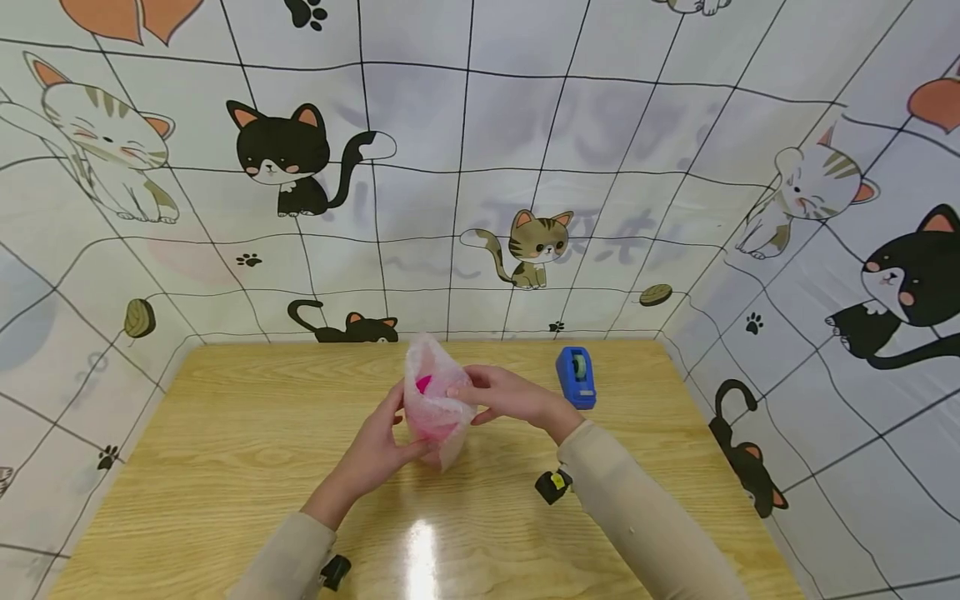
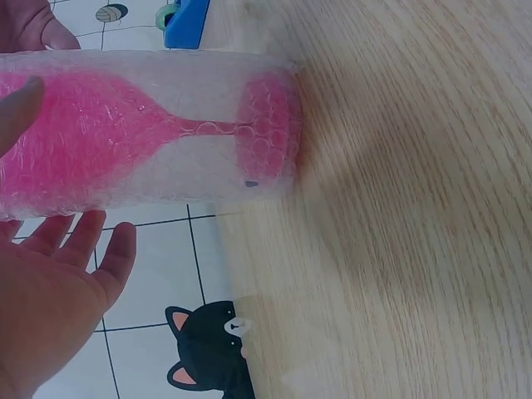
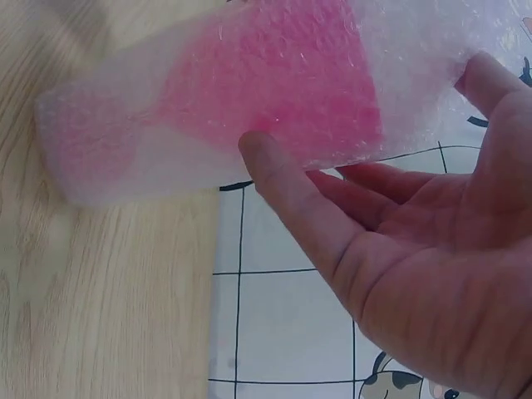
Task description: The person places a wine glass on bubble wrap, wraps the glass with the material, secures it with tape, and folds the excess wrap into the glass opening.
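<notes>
A pink goblet (image 2: 100,129) stands in a sleeve of clear bubble wrap (image 1: 427,354) at the middle of the table. Its stem and round foot show through the wrap in the left wrist view. At the top, the wrap rises past the bowl and gapes. My left hand (image 1: 375,450) holds the wrapped goblet from the left, thumb in front and fingers on the far side. On the right, my right hand (image 1: 510,393) grips the wrap near its upper edge, with the thumb (image 3: 287,191) pressed against the bowl's side and a fingertip at the loose top.
A blue tape dispenser (image 1: 576,379) stands at the back right of the wooden table (image 1: 262,417). One small black piece (image 1: 553,487) with a yellow mark is beside the right sleeve, another black piece (image 1: 335,572) by the left. Cat-patterned sheeting (image 1: 420,200) walls the back and sides.
</notes>
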The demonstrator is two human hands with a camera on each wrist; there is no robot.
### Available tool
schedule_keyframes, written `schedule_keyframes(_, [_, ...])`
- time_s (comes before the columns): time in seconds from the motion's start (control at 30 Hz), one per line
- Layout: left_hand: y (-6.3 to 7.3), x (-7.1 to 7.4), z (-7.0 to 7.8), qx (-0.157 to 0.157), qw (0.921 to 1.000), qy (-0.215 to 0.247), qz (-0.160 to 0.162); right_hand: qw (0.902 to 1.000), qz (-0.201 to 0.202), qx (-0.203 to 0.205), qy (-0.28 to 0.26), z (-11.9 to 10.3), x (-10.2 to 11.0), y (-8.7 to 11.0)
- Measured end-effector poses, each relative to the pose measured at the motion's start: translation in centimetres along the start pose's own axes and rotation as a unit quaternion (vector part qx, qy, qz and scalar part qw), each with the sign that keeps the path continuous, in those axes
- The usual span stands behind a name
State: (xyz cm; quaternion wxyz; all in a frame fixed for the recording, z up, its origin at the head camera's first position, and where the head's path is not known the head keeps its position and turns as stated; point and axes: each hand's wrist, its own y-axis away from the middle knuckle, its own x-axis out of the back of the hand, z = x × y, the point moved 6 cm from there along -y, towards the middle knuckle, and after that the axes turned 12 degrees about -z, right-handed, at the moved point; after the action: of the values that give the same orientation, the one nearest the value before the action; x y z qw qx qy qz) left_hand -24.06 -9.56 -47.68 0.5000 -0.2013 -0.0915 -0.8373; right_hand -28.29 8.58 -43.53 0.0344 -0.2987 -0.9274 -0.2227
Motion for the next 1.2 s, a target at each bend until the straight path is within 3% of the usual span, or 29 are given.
schedule_keyframes(0.43, [-0.1,0.1,0.4,-0.007,0.9998,-0.018,-0.004,0.9967,0.053,-0.054,0.030,-0.6,-0.1,-0.6])
schedule_keyframes(0.77, [-0.2,0.0,0.9,-0.023,0.9993,-0.027,-0.010,0.9844,0.097,-0.104,0.103,-1.3,-0.2,-1.3])
schedule_keyframes(0.97, [0.0,-0.1,1.0,-0.014,0.9992,-0.037,-0.010,0.9666,0.132,-0.118,0.186,-1.3,-0.1,-2.2])
schedule_keyframes(1.2, [-0.2,-0.4,1.1,0.006,0.9994,-0.021,-0.025,0.9302,0.179,-0.162,0.276,-1.6,0.0,-2.6])
